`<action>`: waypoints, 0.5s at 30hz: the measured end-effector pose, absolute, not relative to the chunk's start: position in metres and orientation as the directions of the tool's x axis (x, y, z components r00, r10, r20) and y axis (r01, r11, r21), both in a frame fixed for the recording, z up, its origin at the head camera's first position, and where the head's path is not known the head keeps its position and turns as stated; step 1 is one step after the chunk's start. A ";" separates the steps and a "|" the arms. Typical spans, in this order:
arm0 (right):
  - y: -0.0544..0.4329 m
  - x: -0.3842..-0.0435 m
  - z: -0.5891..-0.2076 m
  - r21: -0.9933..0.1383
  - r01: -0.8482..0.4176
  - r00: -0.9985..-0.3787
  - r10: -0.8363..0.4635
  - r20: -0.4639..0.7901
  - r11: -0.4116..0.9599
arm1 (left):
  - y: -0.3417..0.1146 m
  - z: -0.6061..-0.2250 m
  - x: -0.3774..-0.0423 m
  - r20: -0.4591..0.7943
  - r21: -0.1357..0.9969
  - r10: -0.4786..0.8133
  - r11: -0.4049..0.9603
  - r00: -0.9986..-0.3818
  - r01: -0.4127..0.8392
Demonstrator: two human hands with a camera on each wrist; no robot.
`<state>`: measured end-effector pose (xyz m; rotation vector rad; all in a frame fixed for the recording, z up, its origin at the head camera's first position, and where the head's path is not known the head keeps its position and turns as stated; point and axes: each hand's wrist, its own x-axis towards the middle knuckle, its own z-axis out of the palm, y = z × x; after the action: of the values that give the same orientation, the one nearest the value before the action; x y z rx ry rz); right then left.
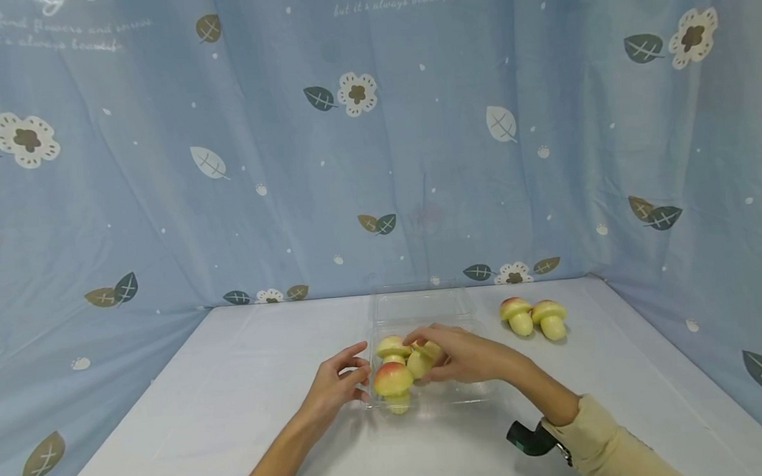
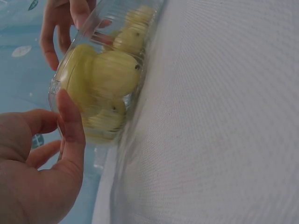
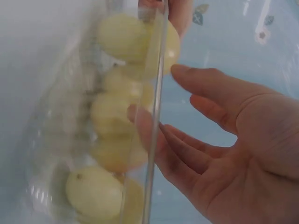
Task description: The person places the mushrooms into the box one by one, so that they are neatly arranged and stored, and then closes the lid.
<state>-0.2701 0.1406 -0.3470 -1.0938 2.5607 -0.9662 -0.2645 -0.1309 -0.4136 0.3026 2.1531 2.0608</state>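
Note:
A clear plastic box (image 1: 454,394) with its lid (image 1: 423,305) raised at the back stands in the middle of the table. Inside sit several yellow-green, mushroom-shaped pieces; one, with a red-blushed cap (image 1: 393,378), is at the front left. My left hand (image 1: 340,385) is at the box's left side, its thumb and a finger pinching the rim in the left wrist view. Over the box, my right hand (image 1: 471,354) has its fingers spread apart, some reaching inside beside a mushroom-shaped piece (image 1: 420,363). Nothing is gripped between those fingers in the right wrist view.
Two more mushroom-shaped pieces, one (image 1: 518,317) beside the other (image 1: 550,319), lie on the white table (image 1: 233,375) at the back right. A blue patterned curtain (image 1: 286,164) hangs behind and along the sides. A dark device (image 1: 531,438) is at my right wrist.

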 end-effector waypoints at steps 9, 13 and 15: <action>0.169 -0.275 -0.335 -0.625 -0.581 -0.733 -0.668 0.124 0.521 | -0.131 -0.413 -0.264 0.035 0.998 0.237 0.043 -0.971 0.046; 0.186 -0.279 -0.329 -0.623 -0.563 -0.763 -0.631 0.139 0.543 | -0.130 -0.413 -0.264 0.033 0.998 0.237 0.041 -0.971 0.044; 0.194 -0.280 -0.326 -0.617 -0.552 -0.780 -0.608 0.145 0.561 | -0.130 -0.414 -0.265 0.033 0.998 0.240 0.041 -0.970 0.044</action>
<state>-0.2797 0.1944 -0.3256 -1.0055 2.6996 -1.0222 -0.2654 -0.1305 -0.4140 0.2971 2.1582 2.0605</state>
